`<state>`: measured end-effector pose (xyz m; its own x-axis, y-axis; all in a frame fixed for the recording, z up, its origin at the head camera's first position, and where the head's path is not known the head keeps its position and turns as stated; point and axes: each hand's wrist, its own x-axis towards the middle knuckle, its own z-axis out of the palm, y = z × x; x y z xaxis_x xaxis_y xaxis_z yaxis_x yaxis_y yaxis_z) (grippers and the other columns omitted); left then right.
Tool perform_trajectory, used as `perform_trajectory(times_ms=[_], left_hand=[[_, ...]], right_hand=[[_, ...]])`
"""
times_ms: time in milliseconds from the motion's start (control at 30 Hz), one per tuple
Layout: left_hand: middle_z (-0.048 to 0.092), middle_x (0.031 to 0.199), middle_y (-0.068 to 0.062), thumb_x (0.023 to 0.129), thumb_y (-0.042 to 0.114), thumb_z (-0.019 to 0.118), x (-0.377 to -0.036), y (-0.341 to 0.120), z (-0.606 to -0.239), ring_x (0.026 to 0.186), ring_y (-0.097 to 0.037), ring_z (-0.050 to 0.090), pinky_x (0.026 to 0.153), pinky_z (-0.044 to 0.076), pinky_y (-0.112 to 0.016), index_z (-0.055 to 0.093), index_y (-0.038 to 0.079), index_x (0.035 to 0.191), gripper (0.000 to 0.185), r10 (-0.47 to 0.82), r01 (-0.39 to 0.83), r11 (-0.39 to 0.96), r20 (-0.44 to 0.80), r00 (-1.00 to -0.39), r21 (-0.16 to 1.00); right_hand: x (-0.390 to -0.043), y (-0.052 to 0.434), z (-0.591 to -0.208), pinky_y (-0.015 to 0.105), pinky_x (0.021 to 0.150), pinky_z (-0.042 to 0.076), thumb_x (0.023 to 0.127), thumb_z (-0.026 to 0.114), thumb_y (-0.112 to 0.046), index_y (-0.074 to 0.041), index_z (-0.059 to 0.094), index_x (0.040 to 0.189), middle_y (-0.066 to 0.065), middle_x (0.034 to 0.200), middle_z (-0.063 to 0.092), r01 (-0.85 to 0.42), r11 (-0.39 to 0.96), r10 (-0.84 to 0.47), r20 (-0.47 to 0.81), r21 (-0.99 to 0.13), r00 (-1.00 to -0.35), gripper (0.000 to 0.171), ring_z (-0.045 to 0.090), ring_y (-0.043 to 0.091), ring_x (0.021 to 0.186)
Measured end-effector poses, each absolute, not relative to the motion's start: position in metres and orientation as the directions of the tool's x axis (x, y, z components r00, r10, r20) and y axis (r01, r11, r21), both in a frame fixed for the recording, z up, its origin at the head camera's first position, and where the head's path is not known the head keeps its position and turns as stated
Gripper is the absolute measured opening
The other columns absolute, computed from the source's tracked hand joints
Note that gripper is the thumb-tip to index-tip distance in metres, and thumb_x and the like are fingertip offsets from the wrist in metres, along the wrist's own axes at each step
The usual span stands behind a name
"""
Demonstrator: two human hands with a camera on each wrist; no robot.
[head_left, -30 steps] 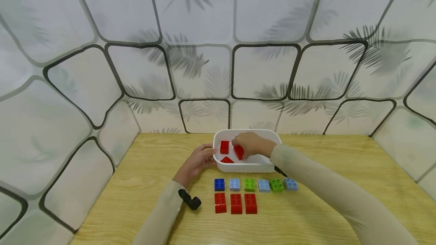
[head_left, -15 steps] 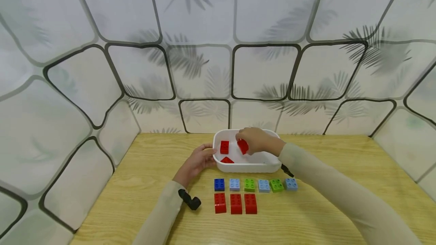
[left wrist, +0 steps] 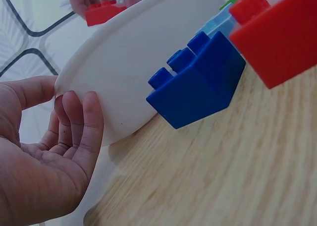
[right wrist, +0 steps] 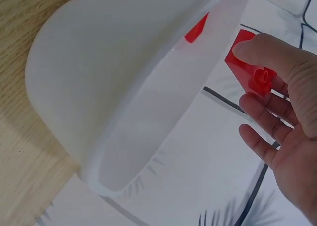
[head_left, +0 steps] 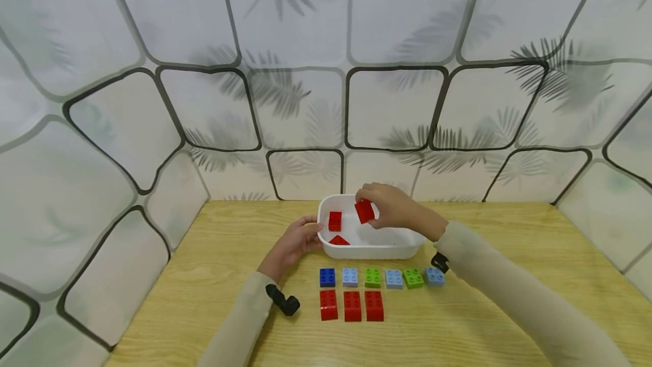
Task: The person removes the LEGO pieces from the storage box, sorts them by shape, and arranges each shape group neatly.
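Observation:
My right hand [head_left: 368,204] pinches a red brick [head_left: 364,210] just above a white tub [head_left: 379,251]; the right wrist view shows the thumb on this brick [right wrist: 246,62] over the tub's rim [right wrist: 148,112]. Two more red bricks [head_left: 334,221] lie in the tub's left half. My left hand [head_left: 312,230] grips the tub's left end, thumb on the rim and fingers [left wrist: 81,122] curled against the outer wall [left wrist: 133,67].
In front of the tub runs a row of small bricks from dark blue [head_left: 327,277] through green [head_left: 373,277] to light blue [head_left: 434,276]. Three red bricks [head_left: 352,306] lie side by side nearer me. Patterned walls close in the wooden table [head_left: 509,231].
My right hand has risen out of the tub with the red brick, drifting slightly right. The left hand and the tub have stayed where they were.

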<state>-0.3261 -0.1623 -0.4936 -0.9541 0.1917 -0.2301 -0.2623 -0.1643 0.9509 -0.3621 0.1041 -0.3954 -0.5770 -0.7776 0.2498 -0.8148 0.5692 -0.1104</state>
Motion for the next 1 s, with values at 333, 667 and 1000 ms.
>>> perform_trajectory(times_ms=[333,667,1000], left_hand=[[0.064,0.088,-0.002,0.102,0.014,0.06,-0.328,-0.159,-0.496,0.076,-0.012,0.061,0.071,0.057,-0.025,0.048,0.0,0.134,0.038,0.173,-0.266,-0.145,-0.241,-0.955,0.953],[0.063,0.087,0.0,0.101,0.013,0.059,-0.325,-0.161,-0.497,0.075,-0.011,0.061,0.071,0.056,-0.025,0.047,-0.001,0.134,0.037,0.174,-0.263,-0.145,-0.237,-0.956,0.954],[0.064,0.094,-0.003,0.102,0.013,0.06,-0.327,-0.162,-0.495,0.078,-0.012,0.061,0.072,0.057,-0.025,0.048,0.0,0.135,0.038,0.173,-0.271,-0.156,-0.244,-0.954,0.95]], right_hand=[[-0.336,0.115,-0.392,0.035,0.074,0.053,0.073,0.087,-0.014,-0.009,0.065,0.111,0.002,0.1,0.066,-0.861,0.507,-0.781,0.437,0.028,-0.445,0.044,0.058,0.017,0.085],[-0.31,0.132,-0.397,0.039,0.082,0.055,0.072,0.089,-0.019,-0.012,0.065,0.111,0.0,0.104,0.066,-0.886,0.46,-0.784,0.496,0.059,-0.374,0.046,0.061,0.017,0.093],[-0.289,0.151,-0.403,0.027,0.072,0.051,0.071,0.09,-0.02,-0.016,0.063,0.11,-0.005,0.1,0.064,-0.898,0.44,-0.809,0.429,-0.013,-0.403,0.047,0.054,0.01,0.086]])
